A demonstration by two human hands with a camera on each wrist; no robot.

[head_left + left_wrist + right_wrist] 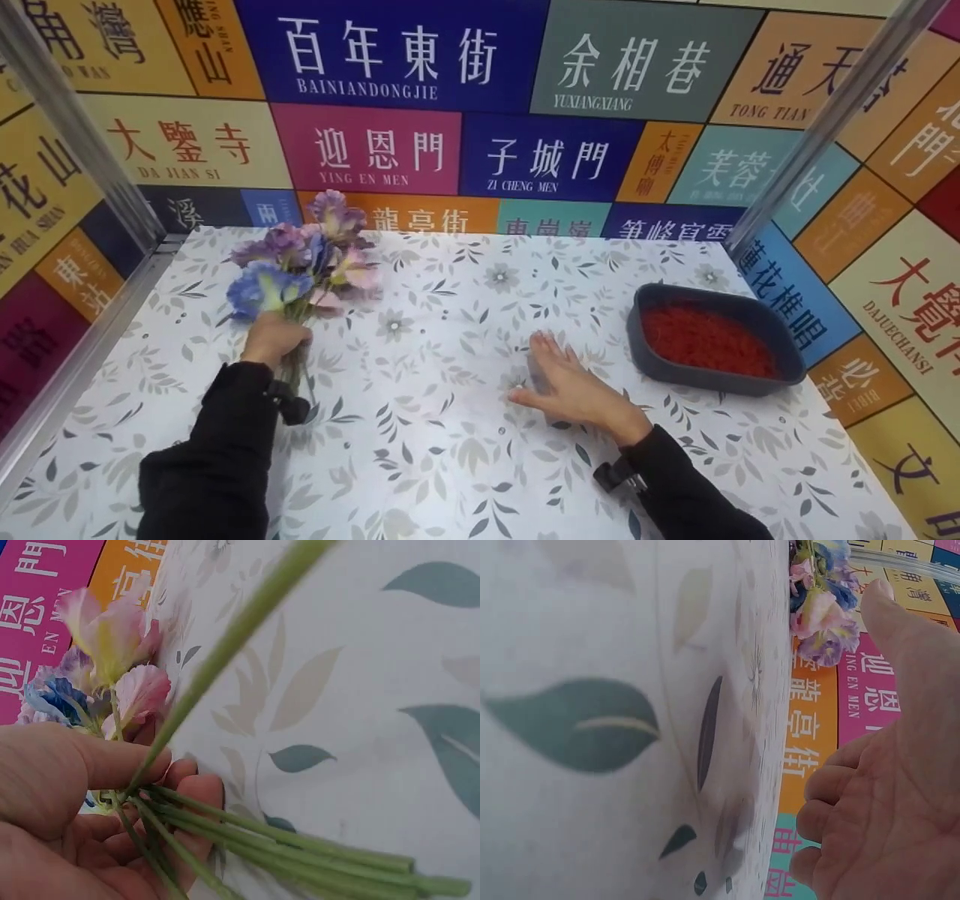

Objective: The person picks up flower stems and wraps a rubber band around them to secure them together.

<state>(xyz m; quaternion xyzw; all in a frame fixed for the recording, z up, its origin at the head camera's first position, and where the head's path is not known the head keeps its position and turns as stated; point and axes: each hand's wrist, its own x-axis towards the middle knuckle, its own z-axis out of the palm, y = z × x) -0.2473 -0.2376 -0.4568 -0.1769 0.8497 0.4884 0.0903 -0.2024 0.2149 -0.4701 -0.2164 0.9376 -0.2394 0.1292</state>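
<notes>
My left hand [276, 337] grips a bunch of artificial flowers [268, 289] by the stems, at the left of the table. Blue, purple and pink blooms spread beyond the fist. In the left wrist view, green stems [315, 862] run out between the thumb and curled fingers, and one stem [232, 637] sticks up apart from the others. My right hand [566, 382] is over the right-middle of the table with thumb spread and fingers extended, holding nothing. In the right wrist view its palm [900, 825] shows, the flowers [825, 615] farther off.
A dark grey oblong tub [645, 360] with red shredded filling [705, 341] stands at the right edge of the table. The table [420, 465] wears a white leaf-patterned cover. Sign-printed walls [390, 60] with metal corner posts [832, 112] enclose the back and sides.
</notes>
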